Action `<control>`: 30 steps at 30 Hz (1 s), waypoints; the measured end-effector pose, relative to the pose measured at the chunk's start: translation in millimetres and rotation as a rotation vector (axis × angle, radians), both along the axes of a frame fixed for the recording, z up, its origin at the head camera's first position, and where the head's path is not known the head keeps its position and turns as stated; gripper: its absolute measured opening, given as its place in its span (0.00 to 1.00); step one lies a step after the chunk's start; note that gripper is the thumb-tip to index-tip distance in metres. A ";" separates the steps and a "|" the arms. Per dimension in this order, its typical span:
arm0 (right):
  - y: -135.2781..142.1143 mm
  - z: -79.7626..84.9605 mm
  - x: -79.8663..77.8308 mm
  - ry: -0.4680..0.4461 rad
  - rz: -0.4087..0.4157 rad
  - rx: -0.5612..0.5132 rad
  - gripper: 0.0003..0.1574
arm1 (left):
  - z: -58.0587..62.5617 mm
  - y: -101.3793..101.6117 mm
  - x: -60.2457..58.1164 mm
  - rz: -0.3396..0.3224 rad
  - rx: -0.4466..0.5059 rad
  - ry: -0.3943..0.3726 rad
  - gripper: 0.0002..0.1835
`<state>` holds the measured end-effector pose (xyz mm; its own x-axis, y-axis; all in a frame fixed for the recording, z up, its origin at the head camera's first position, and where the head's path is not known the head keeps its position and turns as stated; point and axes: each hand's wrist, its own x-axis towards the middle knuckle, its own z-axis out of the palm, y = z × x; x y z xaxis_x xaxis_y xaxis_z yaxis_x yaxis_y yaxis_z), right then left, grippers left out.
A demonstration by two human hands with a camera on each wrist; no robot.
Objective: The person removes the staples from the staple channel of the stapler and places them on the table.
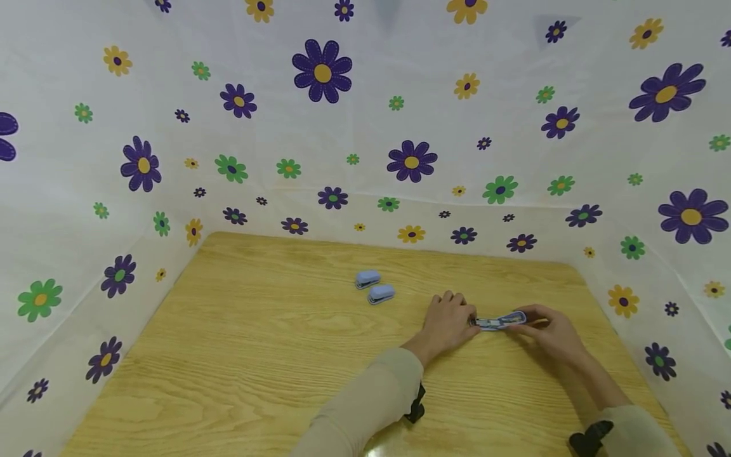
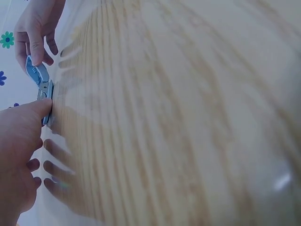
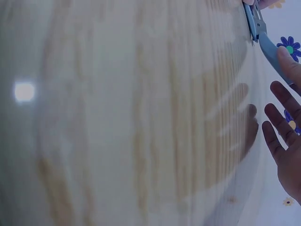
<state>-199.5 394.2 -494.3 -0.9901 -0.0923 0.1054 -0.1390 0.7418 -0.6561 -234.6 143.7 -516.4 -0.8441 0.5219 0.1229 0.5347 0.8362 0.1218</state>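
Note:
A small blue stapler (image 1: 490,324) is spread wide at its hinge low over the table, its metal inner parts showing. My left hand (image 1: 447,325) grips one end between thumb and fingers, the other fingertips down by the tabletop. At the opposite end, my right hand (image 1: 553,333) pinches the blue upper arm. The left wrist view shows the left thumb on the metal-lined part of the stapler (image 2: 44,75). In the right wrist view, the thumb lies along the blue arm (image 3: 270,52) while the lower fingers of the right hand (image 3: 290,162) are spread away from it.
Two more blue mini staplers (image 1: 381,293) sit side by side on the wooden table (image 1: 257,355), left of the hands and farther back. A white flower-print sheet (image 1: 354,120) rises along the back and both sides. Black wrist mounts (image 1: 418,406) are on both sleeves.

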 end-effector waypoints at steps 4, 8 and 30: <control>3.0 -2.6 1.4 0.001 -0.008 0.012 0.26 | -0.4 0.9 0.9 0.000 0.013 0.003 0.17; 3.4 -2.9 2.8 0.006 -0.014 0.018 0.27 | -0.8 1.0 2.0 0.005 0.013 0.004 0.17; -35.9 38.0 24.9 0.071 -0.187 -0.070 0.27 | -3.7 4.0 4.8 0.029 0.015 0.017 0.18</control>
